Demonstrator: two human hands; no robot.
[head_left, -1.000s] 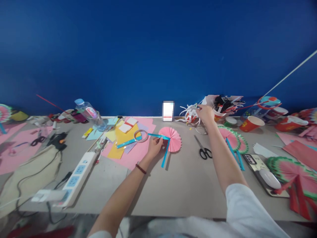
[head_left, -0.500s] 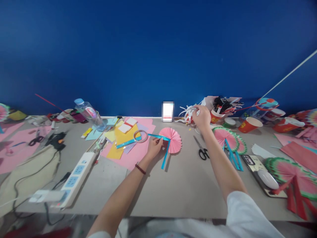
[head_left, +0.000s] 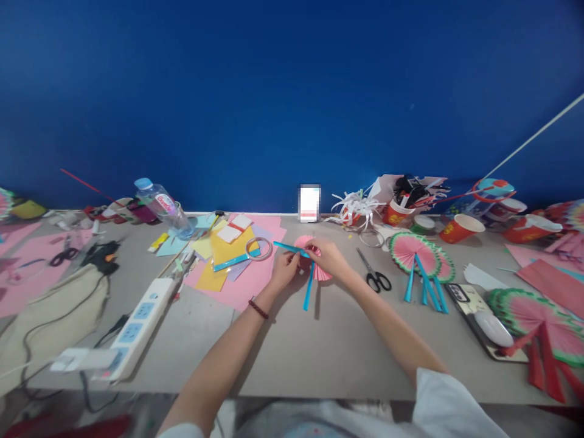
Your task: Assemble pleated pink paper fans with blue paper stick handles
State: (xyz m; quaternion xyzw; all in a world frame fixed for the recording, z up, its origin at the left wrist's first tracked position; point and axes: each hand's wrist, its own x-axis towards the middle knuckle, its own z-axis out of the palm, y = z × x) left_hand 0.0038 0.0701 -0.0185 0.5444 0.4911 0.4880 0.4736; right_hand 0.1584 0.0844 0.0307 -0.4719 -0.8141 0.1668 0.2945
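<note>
Back from the cups, the right hand (head_left: 329, 258) now pinches the pink paper fan (head_left: 314, 263) mid-table, hiding most of it; left hand (head_left: 285, 267) grips its blue strip (head_left: 288, 246). Cluttered grey table (head_left: 319, 340), blue wall (head_left: 292, 91) beyond.

On my feed both hands, left hand (head_left: 286, 266) and right hand (head_left: 327, 258), are on the pink paper fan (head_left: 323, 272) with blue strips (head_left: 309, 292), scissors (head_left: 375, 276) just right on the bench (head_left: 328, 347).

The bottle (head_left: 160, 205) bears an unreadable red label.
</note>
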